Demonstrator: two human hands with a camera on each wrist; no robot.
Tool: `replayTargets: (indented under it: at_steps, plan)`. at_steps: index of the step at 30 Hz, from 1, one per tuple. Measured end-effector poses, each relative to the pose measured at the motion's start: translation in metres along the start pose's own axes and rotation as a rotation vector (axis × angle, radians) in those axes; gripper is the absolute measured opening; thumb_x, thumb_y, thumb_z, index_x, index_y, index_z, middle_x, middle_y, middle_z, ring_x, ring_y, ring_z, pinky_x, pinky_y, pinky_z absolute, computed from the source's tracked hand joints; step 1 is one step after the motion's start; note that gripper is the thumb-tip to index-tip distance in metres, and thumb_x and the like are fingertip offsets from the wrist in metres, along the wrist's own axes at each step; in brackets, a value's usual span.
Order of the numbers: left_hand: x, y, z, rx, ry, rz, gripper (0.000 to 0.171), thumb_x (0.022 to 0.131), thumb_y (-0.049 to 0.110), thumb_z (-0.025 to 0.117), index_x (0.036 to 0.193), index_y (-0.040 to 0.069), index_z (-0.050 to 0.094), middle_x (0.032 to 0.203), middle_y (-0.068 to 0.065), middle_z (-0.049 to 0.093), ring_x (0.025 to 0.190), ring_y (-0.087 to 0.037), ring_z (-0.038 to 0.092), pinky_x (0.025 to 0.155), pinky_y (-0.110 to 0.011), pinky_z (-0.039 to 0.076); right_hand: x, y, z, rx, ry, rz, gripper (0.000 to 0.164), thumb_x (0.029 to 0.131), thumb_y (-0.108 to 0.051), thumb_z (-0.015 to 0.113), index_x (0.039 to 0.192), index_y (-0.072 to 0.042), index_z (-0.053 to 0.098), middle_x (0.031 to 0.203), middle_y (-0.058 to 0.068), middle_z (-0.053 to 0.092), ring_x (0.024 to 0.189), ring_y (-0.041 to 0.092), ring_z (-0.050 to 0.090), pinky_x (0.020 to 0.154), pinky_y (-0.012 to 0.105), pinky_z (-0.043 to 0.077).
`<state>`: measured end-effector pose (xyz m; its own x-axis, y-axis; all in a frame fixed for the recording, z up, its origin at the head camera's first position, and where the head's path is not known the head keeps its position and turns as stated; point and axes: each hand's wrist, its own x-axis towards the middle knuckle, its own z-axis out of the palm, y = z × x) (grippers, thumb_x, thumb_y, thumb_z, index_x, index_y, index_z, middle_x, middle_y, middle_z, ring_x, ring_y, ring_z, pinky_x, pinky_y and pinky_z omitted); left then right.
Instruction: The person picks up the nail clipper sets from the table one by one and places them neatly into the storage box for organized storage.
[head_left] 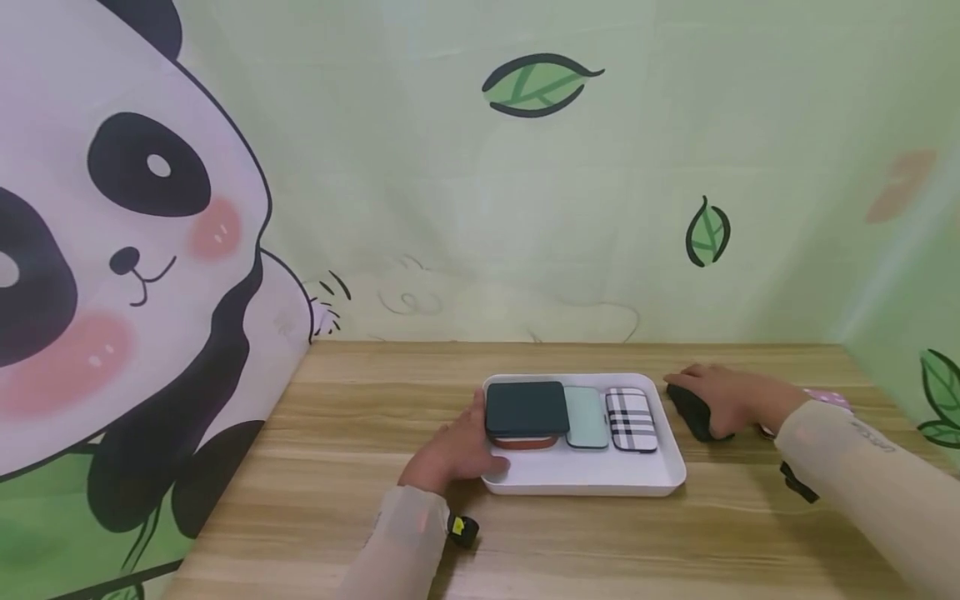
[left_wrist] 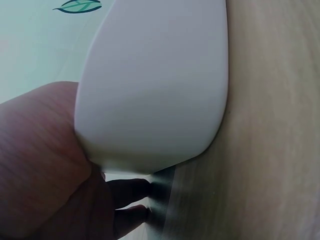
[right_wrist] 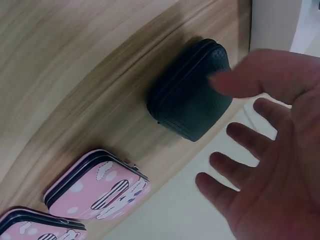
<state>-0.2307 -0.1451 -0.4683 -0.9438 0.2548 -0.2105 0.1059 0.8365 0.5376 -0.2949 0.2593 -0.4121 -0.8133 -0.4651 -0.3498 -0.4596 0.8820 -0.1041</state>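
My left hand (head_left: 453, 446) grips the left end of a white tray (head_left: 577, 477), thumb over the rim; in the left wrist view the tray's outer wall (left_wrist: 155, 85) fills the middle. Inside the tray, a dark green case (head_left: 527, 408) lies on top of a brown item (head_left: 525, 443). Beside them lie a mint-green case (head_left: 587, 417) and a black-and-white plaid case (head_left: 632, 419). Right of the tray, my right hand (head_left: 720, 396) reaches over a black zippered case (right_wrist: 195, 90). Its fingers are spread, and the thumb overlaps the case in the right wrist view.
Two pink polka-dot cases, one whole (right_wrist: 97, 185) and one cut off by the frame (right_wrist: 37, 225), lie on the table near the black case. Behind the wooden table (head_left: 360, 400) hangs a light green cloth (head_left: 420, 167) printed with a panda and leaves.
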Motion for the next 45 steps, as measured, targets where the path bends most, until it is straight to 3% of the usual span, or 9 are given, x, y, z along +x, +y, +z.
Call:
replayTargets:
  at_steps: [7, 21, 31, 39, 45]
  plan:
    - [0.000, 0.003, -0.001, -0.007, 0.001, 0.009, 0.117, 0.080, 0.038, 0.078, 0.160, 0.001, 0.002, 0.161, -0.020, 0.032, 0.147, -0.031, 0.034, 0.119, -0.058, 0.022, -0.004, 0.007, 0.007, 0.046, -0.034, -0.005, 0.108, 0.058, -0.008, 0.091, 0.151, -0.007, 0.038, 0.149, 0.031, 0.036, 0.128, 0.051, 0.043, 0.094, 0.067, 0.045]
    - [-0.001, 0.003, -0.002, 0.005, -0.015, -0.016, 0.118, 0.080, 0.040, 0.077, 0.160, 0.003, 0.000, 0.162, -0.020, 0.028, 0.149, -0.031, 0.031, 0.121, -0.055, 0.021, 0.002, 0.019, 0.015, 0.078, -0.024, 0.021, 0.107, 0.059, -0.004, 0.090, 0.152, -0.012, 0.037, 0.155, 0.031, 0.028, 0.134, 0.055, 0.036, 0.098, 0.071, 0.040]
    - [-0.002, 0.004, -0.003, 0.009, -0.013, -0.013, 0.117, 0.080, 0.040, 0.078, 0.160, 0.002, 0.001, 0.162, -0.020, 0.029, 0.149, -0.031, 0.032, 0.120, -0.055, 0.023, 0.007, 0.020, 0.013, 0.138, -0.045, 0.065, 0.107, 0.059, -0.006, 0.091, 0.150, -0.012, 0.036, 0.147, 0.031, 0.039, 0.118, 0.044, 0.049, 0.097, 0.067, 0.042]
    - [-0.001, 0.004, -0.003, 0.001, -0.011, -0.011, 0.116, 0.081, 0.041, 0.078, 0.160, 0.003, 0.002, 0.162, -0.019, 0.030, 0.148, -0.031, 0.034, 0.120, -0.055, 0.024, 0.008, 0.020, 0.013, 0.195, -0.074, 0.055, 0.107, 0.060, -0.024, 0.096, 0.147, -0.006, 0.036, 0.138, 0.027, 0.042, 0.108, 0.040, 0.051, 0.092, 0.060, 0.045]
    - [-0.003, 0.003, -0.003, 0.006, -0.009, -0.009, 0.117, 0.081, 0.041, 0.079, 0.160, 0.002, 0.003, 0.161, -0.020, 0.031, 0.146, -0.033, 0.037, 0.119, -0.056, 0.026, 0.008, 0.018, 0.015, 0.244, -0.095, 0.082, 0.109, 0.062, -0.026, 0.095, 0.148, -0.005, 0.032, 0.139, 0.027, 0.042, 0.110, 0.040, 0.048, 0.096, 0.061, 0.041]
